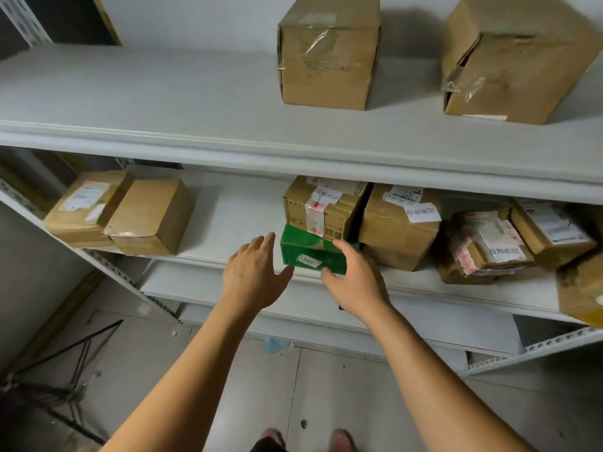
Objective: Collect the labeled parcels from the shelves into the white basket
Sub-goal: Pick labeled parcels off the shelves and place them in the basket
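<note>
Two labelled cartons (326,207) crowd just behind the green parcel (313,256)

The parcel (301,247) is green, boxes (329,60) brown, shelves (163,102) white.

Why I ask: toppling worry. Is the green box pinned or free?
Pinned, apparently: the taped cardboard box rests on the green box.

The upper shelf (195,102) was coated in matt grey paint, probably over metal. The left carton (328,70) on it was made of creased cardboard, sealed with glossy tape (318,39).
</note>
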